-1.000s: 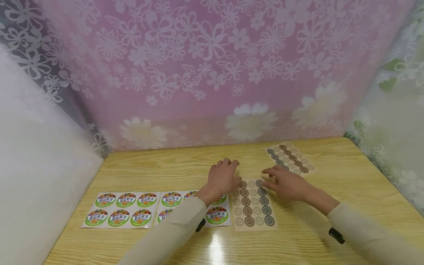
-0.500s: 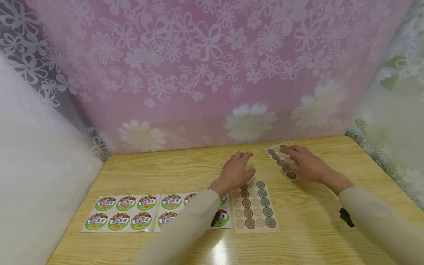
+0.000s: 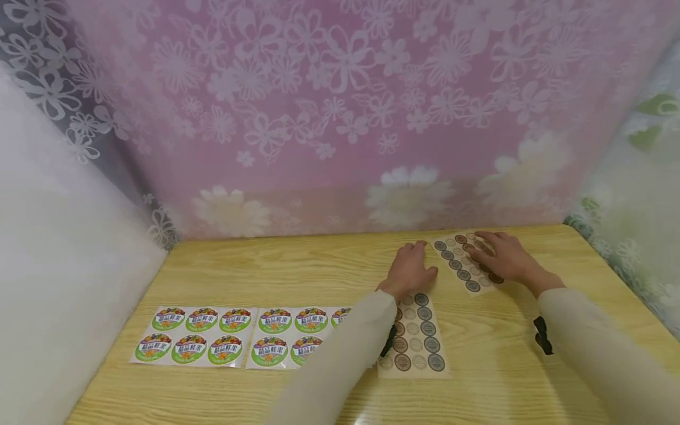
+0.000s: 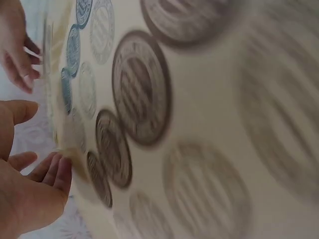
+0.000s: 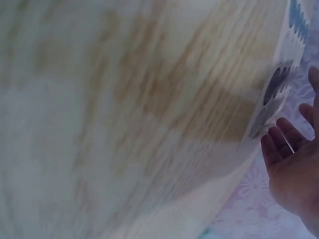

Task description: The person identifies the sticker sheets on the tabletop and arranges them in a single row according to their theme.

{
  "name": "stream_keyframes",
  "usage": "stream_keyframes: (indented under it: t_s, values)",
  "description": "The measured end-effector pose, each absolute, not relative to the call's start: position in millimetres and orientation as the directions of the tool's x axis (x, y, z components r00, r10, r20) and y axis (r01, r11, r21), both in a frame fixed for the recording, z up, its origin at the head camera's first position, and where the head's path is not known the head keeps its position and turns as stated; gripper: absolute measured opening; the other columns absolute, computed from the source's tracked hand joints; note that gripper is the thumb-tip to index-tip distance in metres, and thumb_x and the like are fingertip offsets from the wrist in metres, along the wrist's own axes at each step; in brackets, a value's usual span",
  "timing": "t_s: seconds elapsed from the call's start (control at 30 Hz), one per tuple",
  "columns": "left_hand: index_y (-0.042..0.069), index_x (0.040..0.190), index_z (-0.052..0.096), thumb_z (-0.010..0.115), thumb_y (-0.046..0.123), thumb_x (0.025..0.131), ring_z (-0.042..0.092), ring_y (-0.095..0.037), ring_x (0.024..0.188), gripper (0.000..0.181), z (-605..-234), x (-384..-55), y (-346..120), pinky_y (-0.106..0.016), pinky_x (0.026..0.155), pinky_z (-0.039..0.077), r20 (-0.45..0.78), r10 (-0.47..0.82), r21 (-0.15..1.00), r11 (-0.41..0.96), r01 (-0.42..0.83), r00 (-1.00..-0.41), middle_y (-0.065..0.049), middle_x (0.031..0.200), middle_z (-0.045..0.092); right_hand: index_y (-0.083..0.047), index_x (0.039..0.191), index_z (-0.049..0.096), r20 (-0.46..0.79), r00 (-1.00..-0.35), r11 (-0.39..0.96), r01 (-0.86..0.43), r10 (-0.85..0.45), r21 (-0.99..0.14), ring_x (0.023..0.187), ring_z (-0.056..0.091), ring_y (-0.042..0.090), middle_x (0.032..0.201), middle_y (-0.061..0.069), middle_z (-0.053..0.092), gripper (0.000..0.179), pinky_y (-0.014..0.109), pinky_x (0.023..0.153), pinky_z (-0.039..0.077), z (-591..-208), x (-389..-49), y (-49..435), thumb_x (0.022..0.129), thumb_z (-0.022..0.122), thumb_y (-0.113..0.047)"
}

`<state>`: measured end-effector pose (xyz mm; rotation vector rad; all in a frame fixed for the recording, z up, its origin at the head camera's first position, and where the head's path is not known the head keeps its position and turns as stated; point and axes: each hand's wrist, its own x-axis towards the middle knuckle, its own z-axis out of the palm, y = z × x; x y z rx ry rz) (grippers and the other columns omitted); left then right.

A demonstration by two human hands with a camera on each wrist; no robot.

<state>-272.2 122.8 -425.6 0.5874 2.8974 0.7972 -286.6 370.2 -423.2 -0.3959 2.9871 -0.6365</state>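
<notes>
A beige sheet of round brown and dark grey stickers (image 3: 460,269) lies tilted at the far right of the table. My right hand (image 3: 504,257) is over its right side, fingers loosely bent, covering some stickers. By the sheet's left edge is my left hand (image 3: 409,270), thumb and fingers spread with nothing between them. Under my left wrist lies a second beige sticker sheet (image 3: 417,342), partly hidden by the sleeve; the left wrist view shows its round stickers (image 4: 142,89) up close. Whether the right fingertips touch the far sheet, I cannot tell.
Two white sheets of green fruit labels lie side by side at the left, the outer sheet (image 3: 187,336) fully visible and the inner sheet (image 3: 289,337) partly under my left sleeve. A flowered pink cloth (image 3: 329,118) hangs behind the wooden table (image 3: 255,271).
Both hands have moved right. My right hand has gone from the near sticker sheet to the far one, and my left hand has followed toward it. The far sheet has shifted slightly.
</notes>
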Motion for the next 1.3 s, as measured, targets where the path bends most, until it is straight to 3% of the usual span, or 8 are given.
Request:
stream_keyframes:
  t_s: [0.07, 0.27, 0.53, 0.8, 1.07, 1.3]
  values:
    - [0.017, 0.143, 0.043, 0.058, 0.035, 0.094, 0.046, -0.019, 0.123, 0.055, -426.9, -274.3, 129.0, -0.029, 0.095, 0.041, 0.024, 0.351, 0.498, 0.808, 0.316, -0.936, -0.003, 0.136, 0.047, 0.006, 0.144, 0.033, 0.003, -0.967, 0.884, -0.233, -0.253, -0.405, 0.126, 0.022, 0.057, 0.139, 0.038, 0.029, 0.068, 0.069, 0.098, 0.017, -426.1, -289.4, 370.3, 0.099, 0.049, -0.043]
    - [0.022, 0.143, 0.045, 0.058, 0.057, 0.088, 0.048, -0.020, 0.119, 0.066, -425.2, -283.3, 144.5, -0.039, 0.092, 0.043, -0.005, 0.228, 0.454, 0.868, 0.201, -0.974, 0.001, 0.132, 0.049, -0.004, 0.149, 0.031, -0.037, -0.978, 0.914, -0.179, -0.207, -0.363, 0.119, 0.029, 0.058, 0.137, 0.032, 0.028, 0.080, 0.071, 0.084, 0.029, -429.6, -299.3, 361.9, 0.093, 0.051, -0.057]
    - [0.032, 0.141, 0.045, 0.050, 0.084, 0.072, 0.047, -0.018, 0.117, 0.087, -428.0, -289.3, 160.7, -0.039, 0.085, 0.044, -0.059, 0.098, 0.268, 0.960, 0.079, -0.993, 0.002, 0.127, 0.050, -0.009, 0.152, 0.026, -0.108, -0.972, 0.918, -0.157, -0.209, -0.365, 0.118, 0.029, 0.058, 0.138, 0.028, 0.024, 0.087, 0.074, 0.080, 0.027, -427.0, -306.7, 358.1, 0.089, 0.051, -0.064]
    - [0.040, 0.142, 0.042, 0.050, 0.088, 0.065, 0.046, -0.016, 0.115, 0.091, -430.7, -287.8, 171.5, -0.038, 0.083, 0.044, -0.062, 0.062, 0.183, 0.982, 0.049, -0.996, 0.003, 0.124, 0.049, -0.001, 0.150, 0.025, -0.175, -0.956, 0.919, -0.160, -0.236, -0.361, 0.111, 0.034, 0.060, 0.134, 0.032, 0.022, 0.091, 0.071, 0.079, 0.031, -423.6, -310.0, 361.4, 0.089, 0.052, -0.063]
    - [0.040, 0.144, 0.039, 0.042, 0.090, 0.067, 0.045, -0.016, 0.109, 0.093, -445.3, -292.1, 179.2, -0.039, 0.084, 0.042, -0.032, 0.072, 0.131, 0.989, 0.067, -0.997, 0.003, 0.123, 0.047, -0.002, 0.151, 0.021, -0.222, -0.947, 0.922, -0.143, -0.234, -0.361, 0.114, 0.029, 0.063, 0.136, 0.035, 0.017, 0.095, 0.075, 0.079, 0.029, -422.2, -314.2, 364.9, 0.087, 0.052, -0.065]
    - [0.034, 0.144, 0.040, 0.038, 0.091, 0.068, 0.045, -0.016, 0.109, 0.095, -445.3, -291.3, 177.9, -0.038, 0.084, 0.042, -0.031, 0.090, 0.099, 0.991, 0.086, -0.996, 0.002, 0.123, 0.047, -0.003, 0.152, 0.020, -0.231, -0.944, 0.924, -0.147, -0.238, -0.353, 0.110, 0.031, 0.058, 0.132, 0.032, 0.019, 0.096, 0.066, 0.072, 0.035, -421.0, -315.6, 364.6, 0.087, 0.052, -0.066]
